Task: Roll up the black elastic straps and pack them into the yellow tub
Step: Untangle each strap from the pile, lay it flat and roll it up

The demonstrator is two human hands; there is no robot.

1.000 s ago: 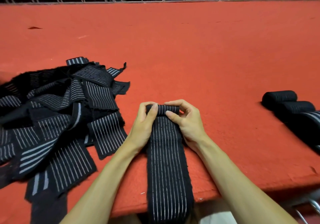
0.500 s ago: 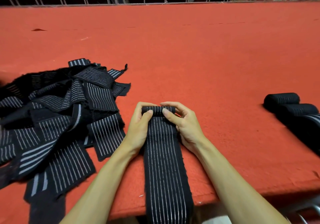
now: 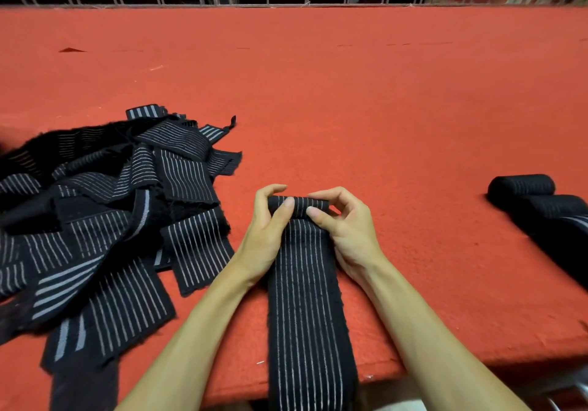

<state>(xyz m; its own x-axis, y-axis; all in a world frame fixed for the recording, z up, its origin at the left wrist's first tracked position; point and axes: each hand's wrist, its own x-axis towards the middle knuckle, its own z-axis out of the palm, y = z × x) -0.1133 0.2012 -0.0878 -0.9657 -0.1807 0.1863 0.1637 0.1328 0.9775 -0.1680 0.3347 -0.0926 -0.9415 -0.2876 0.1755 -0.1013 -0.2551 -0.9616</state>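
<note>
Two hands (image 3: 269, 229) (image 3: 345, 232) pinch strap roll (image 3: 299, 204); tail (image 3: 307, 331) overhangs table edge (image 3: 445, 358)

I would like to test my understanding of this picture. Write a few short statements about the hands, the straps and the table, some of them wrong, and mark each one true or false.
1. The left hand and the right hand both hold the rolled end of one strap. True.
2. The loose pile of unrolled straps lies on the person's right. False: it lies on the left.
3. The finished rolls lie on the right side of the red table. True.
4. The strap in the hands lies wholly on the table. False: its near end hangs over the table's near edge.
</note>
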